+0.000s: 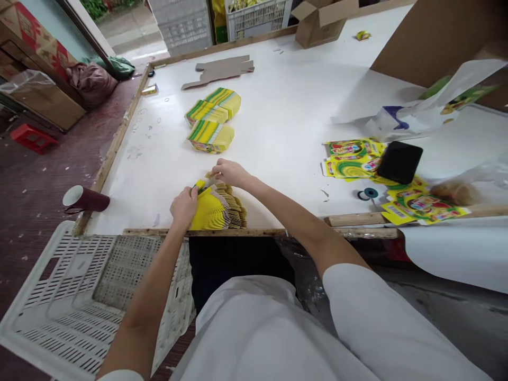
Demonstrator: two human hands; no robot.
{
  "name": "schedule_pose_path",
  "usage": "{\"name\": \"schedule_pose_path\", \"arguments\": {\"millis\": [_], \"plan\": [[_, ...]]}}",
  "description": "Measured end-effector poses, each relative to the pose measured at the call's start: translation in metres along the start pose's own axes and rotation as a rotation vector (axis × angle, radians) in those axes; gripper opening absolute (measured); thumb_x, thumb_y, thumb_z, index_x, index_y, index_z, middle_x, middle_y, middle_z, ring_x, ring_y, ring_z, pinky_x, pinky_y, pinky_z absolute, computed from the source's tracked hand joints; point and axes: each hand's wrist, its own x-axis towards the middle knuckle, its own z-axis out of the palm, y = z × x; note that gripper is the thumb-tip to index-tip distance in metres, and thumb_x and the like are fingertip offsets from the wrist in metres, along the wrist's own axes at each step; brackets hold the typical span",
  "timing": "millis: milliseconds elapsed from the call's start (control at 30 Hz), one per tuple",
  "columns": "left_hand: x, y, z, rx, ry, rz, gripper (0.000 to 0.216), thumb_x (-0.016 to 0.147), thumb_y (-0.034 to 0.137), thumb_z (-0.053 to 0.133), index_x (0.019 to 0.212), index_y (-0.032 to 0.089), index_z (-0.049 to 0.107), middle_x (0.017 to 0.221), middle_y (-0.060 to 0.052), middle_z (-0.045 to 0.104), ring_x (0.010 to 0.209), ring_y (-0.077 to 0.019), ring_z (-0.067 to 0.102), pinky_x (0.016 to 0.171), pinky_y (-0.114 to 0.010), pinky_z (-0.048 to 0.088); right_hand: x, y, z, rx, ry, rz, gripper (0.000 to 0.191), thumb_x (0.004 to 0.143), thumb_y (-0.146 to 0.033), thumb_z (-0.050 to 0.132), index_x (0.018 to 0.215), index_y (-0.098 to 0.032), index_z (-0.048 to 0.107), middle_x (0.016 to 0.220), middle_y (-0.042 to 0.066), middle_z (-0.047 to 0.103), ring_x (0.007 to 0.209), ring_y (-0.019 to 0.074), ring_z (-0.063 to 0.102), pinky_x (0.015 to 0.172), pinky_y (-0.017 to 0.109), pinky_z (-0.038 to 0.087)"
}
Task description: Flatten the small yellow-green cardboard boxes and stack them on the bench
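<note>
A fanned stack of flattened yellow cartons [210, 210] lies at the table's front edge, its brown board edges facing right. My left hand [184, 207] is closed on the left side of a carton at the top of this stack. My right hand [230, 173] pinches the far end of the same carton, thumb and finger together; exactly what lies between them is partly hidden. Just beyond my hands are three bundles of yellow and green cartons [212, 136], grouped close together.
A dark mug [86, 199] lies tipped at the left edge. To the right are printed flat cartons [349, 159], a black phone-like object [400, 162] and a small spool [367, 194]. Cut cardboard [222, 70] and an open box [321, 26] stand farther back. A white crate [59, 317] sits below left.
</note>
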Motion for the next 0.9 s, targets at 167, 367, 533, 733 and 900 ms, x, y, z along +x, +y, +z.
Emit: {"name": "schedule_pose_path", "arguments": {"millis": [167, 367, 533, 733, 900], "plan": [[0.000, 0.000, 0.000, -0.005, -0.001, 0.004, 0.051, 0.101, 0.054, 0.024, 0.117, 0.025, 0.062, 0.118, -0.014, 0.072, 0.110, -0.0355, 0.066, 0.085, -0.042, 0.047, 0.006, 0.000, 0.000, -0.088, -0.018, -0.058, 0.018, 0.089, -0.018, 0.062, 0.102, -0.017, 0.074, 0.118, 0.010, 0.065, 0.106, 0.0206, 0.060, 0.078, 0.027, 0.038], [0.000, 0.000, 0.000, 0.010, 0.002, 0.019, 0.048, 0.102, 0.051, 0.025, 0.117, 0.025, 0.063, 0.122, -0.013, 0.071, 0.112, -0.0358, 0.065, 0.086, -0.043, 0.047, 0.021, -0.008, -0.001, -0.146, -0.043, -0.080, 0.024, 0.086, -0.017, 0.061, 0.108, -0.015, 0.072, 0.102, 0.011, 0.073, 0.096, 0.0225, 0.063, 0.075, 0.028, 0.038], [0.000, -0.001, 0.000, 0.025, 0.014, 0.039, 0.049, 0.101, 0.052, 0.026, 0.120, 0.023, 0.061, 0.122, -0.015, 0.071, 0.113, -0.0367, 0.065, 0.086, -0.043, 0.047, 0.030, -0.014, 0.004, -0.145, -0.046, -0.068, 0.026, 0.084, -0.016, 0.060, 0.104, -0.010, 0.076, 0.105, 0.019, 0.074, 0.104, 0.0289, 0.065, 0.085, 0.033, 0.044], [0.002, -0.003, 0.000, 0.033, 0.016, 0.056, 0.044, 0.102, 0.046, 0.027, 0.119, 0.022, 0.059, 0.116, -0.017, 0.072, 0.109, -0.0359, 0.067, 0.083, -0.041, 0.047, 0.035, -0.031, 0.017, -0.049, 0.011, 0.098, 0.029, 0.086, -0.016, 0.058, 0.105, -0.003, 0.076, 0.108, 0.026, 0.072, 0.105, 0.0304, 0.067, 0.089, 0.035, 0.049], [0.004, -0.006, 0.000, 0.019, 0.015, 0.055, 0.040, 0.102, 0.042, 0.026, 0.117, 0.023, 0.058, 0.110, -0.015, 0.073, 0.104, -0.0339, 0.068, 0.081, -0.039, 0.047, 0.034, -0.043, 0.029, 0.149, -0.063, 0.134, 0.027, 0.090, -0.025, 0.060, 0.102, -0.012, 0.080, 0.088, 0.009, 0.077, 0.080, 0.0164, 0.070, 0.078, 0.023, 0.052]]}}
